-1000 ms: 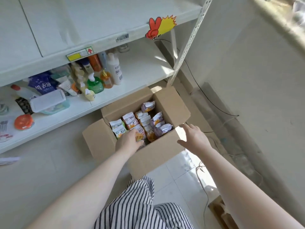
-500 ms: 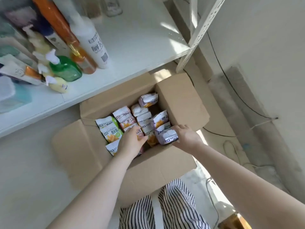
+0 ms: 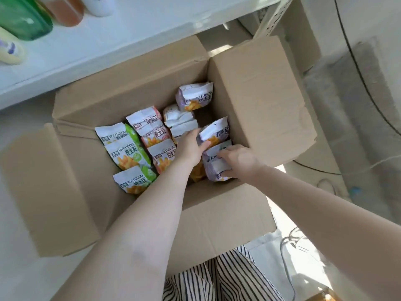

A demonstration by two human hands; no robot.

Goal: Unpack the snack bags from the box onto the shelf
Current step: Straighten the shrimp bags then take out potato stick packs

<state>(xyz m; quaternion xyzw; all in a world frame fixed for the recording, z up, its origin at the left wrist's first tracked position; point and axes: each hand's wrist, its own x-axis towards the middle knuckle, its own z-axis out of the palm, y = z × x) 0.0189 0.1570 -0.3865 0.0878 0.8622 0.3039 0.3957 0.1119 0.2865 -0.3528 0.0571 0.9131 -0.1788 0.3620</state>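
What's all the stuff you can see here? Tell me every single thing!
brown cardboard box: one, open, on the floor below the shelf
green snack bags: three, left row in the box
orange-red snack bags: about three, middle row
purple snack bags: several, right side of the box
white shelf board: one, above the box
green plastic bottle: one, on the shelf, top left
orange bottle: one, beside the green one
striped trousers: bottom edge
left hand: among the bags
right hand: grip on a purple bag
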